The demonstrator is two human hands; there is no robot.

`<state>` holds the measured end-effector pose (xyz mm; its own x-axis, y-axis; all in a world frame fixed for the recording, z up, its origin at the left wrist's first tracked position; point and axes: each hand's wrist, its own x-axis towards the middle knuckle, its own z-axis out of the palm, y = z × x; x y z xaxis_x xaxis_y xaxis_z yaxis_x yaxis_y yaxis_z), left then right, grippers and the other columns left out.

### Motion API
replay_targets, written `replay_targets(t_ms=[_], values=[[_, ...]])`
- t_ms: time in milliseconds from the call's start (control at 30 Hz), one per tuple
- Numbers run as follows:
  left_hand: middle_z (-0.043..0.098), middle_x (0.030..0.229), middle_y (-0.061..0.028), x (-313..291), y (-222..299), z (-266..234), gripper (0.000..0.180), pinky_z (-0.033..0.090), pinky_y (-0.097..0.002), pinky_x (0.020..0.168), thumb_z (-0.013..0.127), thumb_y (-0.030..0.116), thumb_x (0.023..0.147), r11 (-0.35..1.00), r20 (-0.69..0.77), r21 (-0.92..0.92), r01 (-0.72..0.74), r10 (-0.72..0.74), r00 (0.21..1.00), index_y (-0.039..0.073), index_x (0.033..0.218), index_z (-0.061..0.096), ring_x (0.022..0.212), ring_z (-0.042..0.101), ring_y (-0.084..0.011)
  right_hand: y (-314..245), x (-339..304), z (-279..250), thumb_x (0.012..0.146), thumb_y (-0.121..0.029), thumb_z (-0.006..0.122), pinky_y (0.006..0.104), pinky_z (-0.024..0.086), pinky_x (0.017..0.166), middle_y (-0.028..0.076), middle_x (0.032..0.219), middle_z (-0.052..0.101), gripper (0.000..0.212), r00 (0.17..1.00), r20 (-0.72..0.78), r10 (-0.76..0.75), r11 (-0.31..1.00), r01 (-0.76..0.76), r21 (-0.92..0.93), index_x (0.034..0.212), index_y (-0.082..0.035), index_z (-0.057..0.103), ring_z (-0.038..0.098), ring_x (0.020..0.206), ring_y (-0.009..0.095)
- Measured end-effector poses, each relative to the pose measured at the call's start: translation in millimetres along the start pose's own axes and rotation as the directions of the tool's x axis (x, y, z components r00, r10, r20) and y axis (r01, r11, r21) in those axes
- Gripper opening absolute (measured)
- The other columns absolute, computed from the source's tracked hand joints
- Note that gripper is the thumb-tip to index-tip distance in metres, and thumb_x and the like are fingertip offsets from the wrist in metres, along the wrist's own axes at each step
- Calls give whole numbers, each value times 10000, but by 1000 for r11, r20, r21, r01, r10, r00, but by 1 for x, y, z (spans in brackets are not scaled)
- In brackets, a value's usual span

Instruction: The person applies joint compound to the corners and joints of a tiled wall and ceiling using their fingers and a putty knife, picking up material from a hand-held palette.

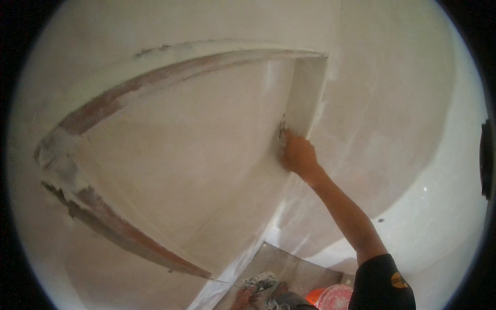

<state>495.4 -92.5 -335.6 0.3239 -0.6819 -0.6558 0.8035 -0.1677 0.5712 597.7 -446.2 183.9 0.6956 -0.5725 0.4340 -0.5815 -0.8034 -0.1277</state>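
Note:
My right hand [300,156] reaches up from the lower right, its fingers closed in the corner of a wall recess. It grips a small putty knife [282,125], whose thin, dark edge lies against the plaster; the handle is hidden in the fist. The recess side wall [306,85] rises just above the hand. At the lower edge my left hand [242,299] is partly in view, fingers curled. Beside its fingers is a lump smeared with white and grey plaster [261,280]; what is under it I cannot make out.
The recess's reddish-brown upper edge [129,88] and lower edge [144,237] have rough, chipped finish. An orange bucket with a pinkish, plaster-stained top [335,298] stands low on the right, on a grey-brown floor [289,263]. A dark object [485,160] juts in at the right rim.

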Motion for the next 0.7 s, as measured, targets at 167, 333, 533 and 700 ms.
replay_targets(t_ms=[167, 333, 533, 700], values=[[582, 1141, -123, 1, 3, 1, 499, 545, -374, 642, 485, 327, 935, 1000, 12, 10, 0, 0, 1000, 85, 1348, 345, 830, 652, -274, 5, 3, -18, 813, -187, 562, 467, 507, 712, 222, 902, 632, 583, 998, -31, -53, 998, 54, 27, 1350, -66, 367, 623, 779, 393], [583, 1140, -120, 1, 5, 2, 495, 545, -372, 645, 485, 329, 935, 1000, 21, 21, 3, -3, 1000, 86, 1345, 351, 831, 651, -272, -8, 4, -14, 811, -240, 557, 465, 525, 687, 201, 830, 643, 499, 998, -56, 7, 1000, -7, -3, 1264, -53, 466, 636, 790, 373], [583, 1140, -117, 0, 3, 2, 490, 545, -370, 648, 486, 332, 935, 1000, 30, 24, 6, -7, 1000, 87, 1341, 359, 833, 651, -268, 1, 3, -2, 801, -171, 536, 457, 528, 680, 194, 846, 642, 472, 994, -11, -108, 988, 106, -110, 1251, -53, 452, 641, 794, 362], [584, 1139, -114, 2, 3, 6, 487, 544, -368, 651, 486, 334, 935, 1000, 42, 22, 1, -1, 999, 88, 1337, 366, 835, 651, -266, -9, 7, -31, 760, -103, 545, 447, 513, 720, 215, 866, 634, 528, 997, -75, 31, 999, -29, 28, 1277, -39, 455, 627, 812, 386]])
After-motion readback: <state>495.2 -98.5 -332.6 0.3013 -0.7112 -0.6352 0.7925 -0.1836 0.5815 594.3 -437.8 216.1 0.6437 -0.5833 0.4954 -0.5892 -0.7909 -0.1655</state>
